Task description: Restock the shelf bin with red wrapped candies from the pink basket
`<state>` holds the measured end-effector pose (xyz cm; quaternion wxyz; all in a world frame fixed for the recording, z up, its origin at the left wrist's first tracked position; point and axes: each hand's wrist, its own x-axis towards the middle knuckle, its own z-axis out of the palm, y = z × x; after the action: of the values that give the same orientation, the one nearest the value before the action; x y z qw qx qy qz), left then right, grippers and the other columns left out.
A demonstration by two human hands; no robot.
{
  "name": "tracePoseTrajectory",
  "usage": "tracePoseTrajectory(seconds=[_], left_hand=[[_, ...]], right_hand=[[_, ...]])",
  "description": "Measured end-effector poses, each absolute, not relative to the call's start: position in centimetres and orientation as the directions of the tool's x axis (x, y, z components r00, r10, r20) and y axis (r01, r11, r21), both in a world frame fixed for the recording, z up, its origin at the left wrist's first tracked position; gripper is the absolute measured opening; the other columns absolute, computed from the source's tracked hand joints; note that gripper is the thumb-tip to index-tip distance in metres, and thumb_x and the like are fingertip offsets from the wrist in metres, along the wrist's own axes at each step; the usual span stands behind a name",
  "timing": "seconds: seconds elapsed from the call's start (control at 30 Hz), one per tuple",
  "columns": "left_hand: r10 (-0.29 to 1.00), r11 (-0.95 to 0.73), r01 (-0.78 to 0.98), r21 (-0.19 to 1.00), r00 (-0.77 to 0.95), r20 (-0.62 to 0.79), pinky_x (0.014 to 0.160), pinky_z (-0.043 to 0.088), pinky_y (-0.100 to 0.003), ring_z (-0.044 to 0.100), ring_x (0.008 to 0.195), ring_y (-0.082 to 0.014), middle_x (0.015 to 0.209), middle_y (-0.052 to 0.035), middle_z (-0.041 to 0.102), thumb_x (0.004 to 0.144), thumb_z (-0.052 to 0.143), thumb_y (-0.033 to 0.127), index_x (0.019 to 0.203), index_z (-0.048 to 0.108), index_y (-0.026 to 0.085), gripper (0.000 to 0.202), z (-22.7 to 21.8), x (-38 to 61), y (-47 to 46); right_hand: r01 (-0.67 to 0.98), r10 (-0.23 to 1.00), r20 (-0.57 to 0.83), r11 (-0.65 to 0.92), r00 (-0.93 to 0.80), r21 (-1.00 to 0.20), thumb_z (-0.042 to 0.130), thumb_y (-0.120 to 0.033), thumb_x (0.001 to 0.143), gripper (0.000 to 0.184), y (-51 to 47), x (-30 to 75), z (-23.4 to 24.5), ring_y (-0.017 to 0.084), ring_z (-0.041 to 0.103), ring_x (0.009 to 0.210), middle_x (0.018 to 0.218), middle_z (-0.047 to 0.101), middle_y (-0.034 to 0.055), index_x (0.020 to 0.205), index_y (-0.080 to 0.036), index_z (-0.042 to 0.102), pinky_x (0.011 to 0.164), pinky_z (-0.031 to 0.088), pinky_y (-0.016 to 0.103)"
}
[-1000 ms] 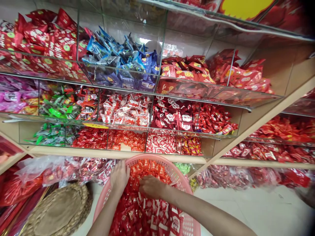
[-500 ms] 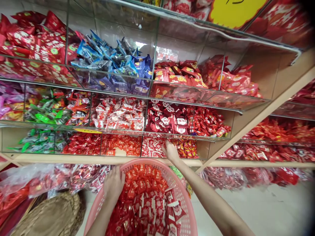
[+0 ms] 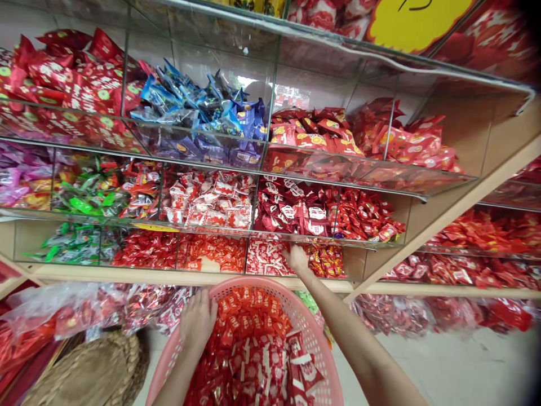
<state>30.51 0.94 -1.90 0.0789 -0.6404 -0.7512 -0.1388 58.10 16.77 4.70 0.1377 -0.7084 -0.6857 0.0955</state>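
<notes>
My left hand (image 3: 200, 318) is closed over the left part of the rim of a pink plastic basket (image 3: 327, 344). Inside the basket lie orange-red wrapped candies (image 3: 253, 313) and, nearer me, red-and-white wrapped candies (image 3: 257, 366). My right arm reaches forward past the basket's right side. At the bottom shelf my right hand (image 3: 298, 259) is at the compartment of small red-and-white candies (image 3: 267, 256). Its fingers are curled, and their tips are partly hidden. What they hold, if anything, I cannot make out.
Glass dividers split the shelves into compartments of candy, with blue packets (image 3: 186, 107) and maroon packets (image 3: 293, 206) above. A wooden edge (image 3: 127, 274) runs below. Bagged goods (image 3: 97, 307) and a woven basket (image 3: 91, 366) sit at lower left. A yellow sign (image 3: 418, 22) hangs at top right.
The whole view has shifted slightly, so the shelves and basket appear a little further right and lower. My left hand stays on the basket rim; my right hand stays at the same compartment.
</notes>
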Motion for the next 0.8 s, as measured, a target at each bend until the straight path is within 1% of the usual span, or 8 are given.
tracePoseTrajectory(seconds=[0.17,0.23,0.3,0.4,0.47,0.53,0.67,0.8], left_hand=[[0.939,0.143,0.984,0.104,-0.168,0.299,0.079,0.042,-0.035,0.059,0.09,-0.0232,0.098,-0.0114,0.065,0.089,0.031,0.031,0.114,0.054,0.013,0.038,-1.8,30.6,0.9],[0.942,0.141,0.985,0.102,-0.165,0.293,0.079,0.042,-0.035,0.059,0.091,-0.0235,0.099,-0.011,0.065,0.089,0.031,0.031,0.115,0.054,0.013,0.038,-1.8,30.6,0.9],[0.944,0.142,0.985,0.1,-0.165,0.287,0.079,0.041,-0.035,0.059,0.091,-0.0237,0.099,-0.0103,0.065,0.089,0.031,0.031,0.115,0.053,0.013,0.038,-1.9,30.6,0.9],[0.943,0.144,0.985,0.097,-0.166,0.289,0.077,0.041,-0.035,0.059,0.09,-0.0238,0.099,-0.0098,0.065,0.09,0.031,0.032,0.116,0.052,0.014,0.038,-1.9,30.6,0.8],[0.942,0.145,0.985,0.096,-0.167,0.291,0.077,0.04,-0.035,0.058,0.09,-0.0237,0.1,-0.0097,0.065,0.09,0.031,0.032,0.116,0.052,0.014,0.038,-1.8,30.6,0.8],[0.942,0.146,0.984,0.1,-0.169,0.289,0.077,0.04,-0.034,0.058,0.09,-0.0236,0.1,-0.0095,0.065,0.09,0.031,0.032,0.115,0.052,0.015,0.037,-1.6,30.7,0.7],[0.945,0.14,0.982,0.124,-0.17,0.279,0.076,0.041,-0.034,0.059,0.09,-0.0234,0.098,-0.0099,0.065,0.089,0.032,0.032,0.114,0.053,0.014,0.037,-1.2,30.9,0.7],[0.945,0.145,0.984,0.103,-0.168,0.281,0.076,0.041,-0.034,0.059,0.089,-0.0239,0.097,-0.011,0.065,0.088,0.032,0.032,0.113,0.054,0.013,0.038,-1.3,30.8,0.8]], right_hand=[[0.923,0.988,0.147,0.01,0.051,-0.384,0.041,-0.029,0.088,0.03,15.4,58.6,4.8,0.021,0.063,0.077,0.083,0.067,0.0139,0.104,-0.011,0.06,0.065,0.039,0.026],[0.882,0.978,0.204,0.059,0.043,-0.468,0.042,-0.032,0.087,0.029,14.4,58.5,4.9,0.019,0.061,0.071,0.075,0.066,0.0096,0.098,-0.013,0.061,0.062,0.038,0.025],[0.774,0.975,0.218,0.103,0.046,-0.625,0.045,-0.037,0.085,0.029,12.9,58.3,4.9,0.017,0.057,0.062,0.066,0.061,0.0049,0.091,-0.013,0.06,0.057,0.038,0.024],[0.485,0.997,0.072,0.082,-0.039,-0.871,0.046,-0.05,0.083,0.036,9.6,57.8,4.9,0.014,0.052,0.052,0.061,0.056,-0.0002,0.088,-0.015,0.056,0.051,0.038,0.023],[0.325,0.984,-0.046,0.013,-0.174,-0.946,0.046,-0.056,0.082,0.042,6.8,57.3,4.9,0.012,0.052,0.053,0.066,0.057,-0.0005,0.09,-0.016,0.055,0.05,0.039,0.023],[0.278,0.947,-0.113,-0.027,-0.299,-0.96,0.049,-0.058,0.081,0.043,4.2,57.1,4.8,0.011,0.051,0.057,0.073,0.058,-0.0003,0.09,-0.017,0.057,0.052,0.039,0.022],[0.373,0.865,-0.183,0.005,-0.467,-0.928,0.054,-0.055,0.08,0.038,0.5,57.0,3.7,0.01,0.045,0.059,0.067,0.054,-0.0021,0.083,-0.018,0.064,0.054,0.036,0.022],[0.431,0.846,-0.236,-0.008,-0.478,-0.902,0.062,-0.045,0.076,0.029,-0.4,57.4,1.9,0.009,0.039,0.055,0.06,0.046,-0.0047,0.081,-0.016,0.063,0.05,0.03,0.021]])
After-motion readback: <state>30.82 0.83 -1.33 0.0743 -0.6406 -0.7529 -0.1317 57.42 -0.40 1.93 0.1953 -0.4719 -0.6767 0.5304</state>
